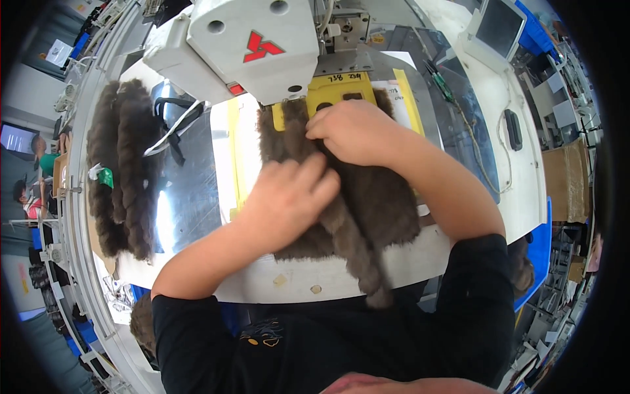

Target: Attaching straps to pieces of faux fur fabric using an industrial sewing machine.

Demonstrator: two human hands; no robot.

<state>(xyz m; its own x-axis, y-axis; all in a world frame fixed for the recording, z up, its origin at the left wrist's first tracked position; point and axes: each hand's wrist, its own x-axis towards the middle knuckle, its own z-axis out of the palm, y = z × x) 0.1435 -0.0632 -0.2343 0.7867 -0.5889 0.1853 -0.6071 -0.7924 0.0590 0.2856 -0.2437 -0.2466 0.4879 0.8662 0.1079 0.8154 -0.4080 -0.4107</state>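
Observation:
A brown fur panel (387, 197) lies under a white sewing machine head (252, 46), partly beneath a yellow plate (344, 88) with cut-out holes. A long, narrow fur strip (354, 256) runs down across the panel and hangs past the table's front edge. My left hand (292, 197) is on the strip, its fingers bent round it and slightly blurred. Higher up, my right hand (351, 134) is closed on the fur just below the yellow plate, its fingertips partly hidden.
Several fur strips (131, 171) lie at left beside black straps (174, 131). At right are green-handled snips (443, 85), a cord, a black oblong object (514, 129) and a small monitor (499, 26). Two people (46, 161) appear at the far left.

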